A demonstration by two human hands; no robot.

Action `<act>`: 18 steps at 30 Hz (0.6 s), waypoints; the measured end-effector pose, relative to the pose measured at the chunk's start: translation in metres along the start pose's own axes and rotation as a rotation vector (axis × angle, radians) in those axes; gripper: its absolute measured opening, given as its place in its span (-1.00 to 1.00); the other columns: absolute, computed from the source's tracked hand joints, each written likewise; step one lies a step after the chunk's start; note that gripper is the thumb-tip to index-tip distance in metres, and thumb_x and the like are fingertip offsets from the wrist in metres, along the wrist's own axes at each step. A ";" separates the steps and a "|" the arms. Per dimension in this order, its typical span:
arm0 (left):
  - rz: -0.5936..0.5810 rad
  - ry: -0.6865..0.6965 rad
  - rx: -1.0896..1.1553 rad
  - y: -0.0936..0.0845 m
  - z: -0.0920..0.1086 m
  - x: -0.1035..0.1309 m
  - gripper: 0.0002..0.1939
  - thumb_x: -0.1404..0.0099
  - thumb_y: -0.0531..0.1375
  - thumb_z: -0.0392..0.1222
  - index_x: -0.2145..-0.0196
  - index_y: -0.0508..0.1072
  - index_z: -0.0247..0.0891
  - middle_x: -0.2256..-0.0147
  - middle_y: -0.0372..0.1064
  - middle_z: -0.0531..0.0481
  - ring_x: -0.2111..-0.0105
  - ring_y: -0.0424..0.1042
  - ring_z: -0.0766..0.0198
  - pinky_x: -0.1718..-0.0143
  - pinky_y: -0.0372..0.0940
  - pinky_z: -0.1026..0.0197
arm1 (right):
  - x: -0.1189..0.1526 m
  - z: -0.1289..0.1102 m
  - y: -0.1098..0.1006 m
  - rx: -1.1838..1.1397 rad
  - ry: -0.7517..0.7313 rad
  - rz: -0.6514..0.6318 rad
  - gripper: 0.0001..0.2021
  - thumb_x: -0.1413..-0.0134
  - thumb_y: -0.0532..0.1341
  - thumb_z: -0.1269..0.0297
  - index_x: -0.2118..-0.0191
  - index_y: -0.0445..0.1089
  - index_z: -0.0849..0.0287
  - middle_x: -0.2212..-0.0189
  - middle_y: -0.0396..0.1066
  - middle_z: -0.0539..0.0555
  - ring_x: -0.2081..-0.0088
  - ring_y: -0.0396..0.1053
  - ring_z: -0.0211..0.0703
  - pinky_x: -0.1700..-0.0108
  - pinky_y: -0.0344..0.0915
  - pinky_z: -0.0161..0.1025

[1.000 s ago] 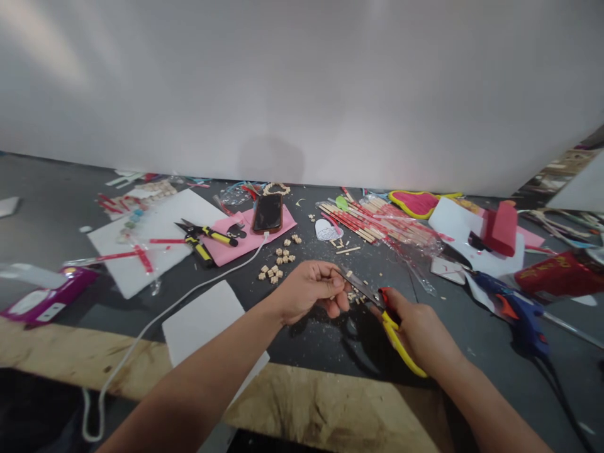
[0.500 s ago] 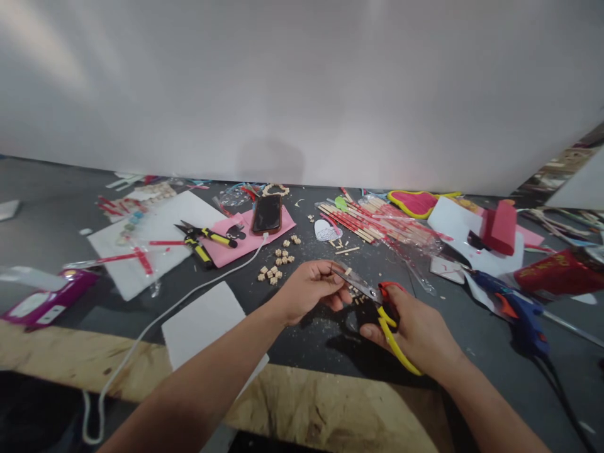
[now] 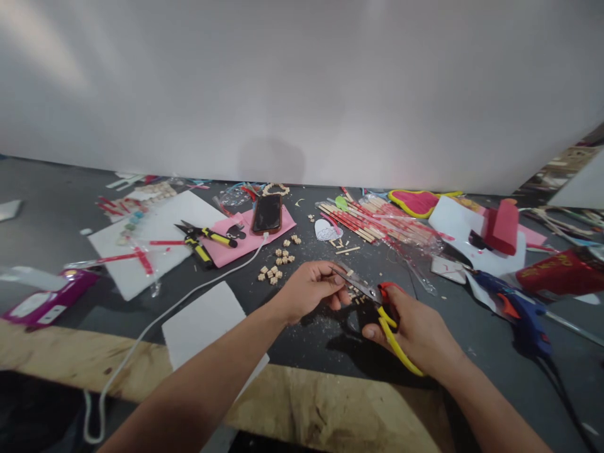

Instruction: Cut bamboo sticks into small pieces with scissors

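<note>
Near the middle of the table, my left hand (image 3: 314, 290) is closed in a pinch at the tip of the scissors' blades. What its fingers grip is too small to make out. My right hand (image 3: 422, 330) is wrapped round the yellow and red handles of the scissors (image 3: 365, 288), whose metal blades point left toward my left fingers. A tiny pale wooden piece (image 3: 350, 273) shows by the blades. Below them lie several cut wooden bits and dust. Left of my left hand are several small wooden clusters (image 3: 272, 273).
Farther back lie a phone (image 3: 267, 214) on pink foam (image 3: 287, 221), a white paper heart (image 3: 325, 230) and red-and-wood sticks (image 3: 352, 220). Yellow-handled pliers (image 3: 201, 242) rest at left. A blue glue gun (image 3: 523, 314) and red can (image 3: 559, 274) are at right. A white cable (image 3: 189, 294) crosses the left side.
Almost nothing differs. Both hands and the scissors stay in place, with only a slight shift of my right thumb and the blades.
</note>
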State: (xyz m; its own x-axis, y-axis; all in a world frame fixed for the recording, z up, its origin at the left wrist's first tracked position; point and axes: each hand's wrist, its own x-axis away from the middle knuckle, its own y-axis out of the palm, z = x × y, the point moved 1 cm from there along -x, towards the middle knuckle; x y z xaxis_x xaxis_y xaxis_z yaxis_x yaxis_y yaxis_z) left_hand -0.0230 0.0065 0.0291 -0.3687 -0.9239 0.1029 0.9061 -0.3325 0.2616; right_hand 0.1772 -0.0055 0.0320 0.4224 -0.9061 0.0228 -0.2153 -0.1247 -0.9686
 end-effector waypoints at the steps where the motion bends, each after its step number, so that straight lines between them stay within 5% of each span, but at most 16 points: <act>1: -0.002 0.000 -0.003 0.000 0.000 0.000 -0.82 -0.13 0.16 -0.15 0.41 0.35 -0.36 0.61 0.36 0.03 0.69 0.28 0.46 0.60 0.17 0.39 | 0.000 0.000 0.000 -0.009 0.001 -0.004 -0.62 0.12 0.09 -0.08 0.30 0.16 0.14 0.47 0.37 0.06 0.48 0.32 -0.18 0.49 0.07 -0.31; 18: 0.000 -0.028 -0.094 0.000 -0.004 -0.003 -0.80 -0.16 0.12 -0.13 0.43 0.34 -0.36 0.60 0.35 0.03 0.68 0.27 0.48 0.61 0.15 0.41 | 0.000 0.003 0.007 -0.007 -0.003 0.009 -0.79 0.00 0.05 0.11 0.29 0.15 0.12 0.51 0.39 0.02 0.49 0.36 -0.17 0.52 0.02 -0.32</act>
State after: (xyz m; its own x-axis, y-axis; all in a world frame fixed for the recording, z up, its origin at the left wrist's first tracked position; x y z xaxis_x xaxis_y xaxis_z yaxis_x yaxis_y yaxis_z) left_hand -0.0212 0.0088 0.0245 -0.3733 -0.9186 0.1298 0.9210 -0.3502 0.1704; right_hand 0.1779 -0.0052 0.0248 0.4229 -0.9061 0.0134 -0.2249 -0.1193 -0.9671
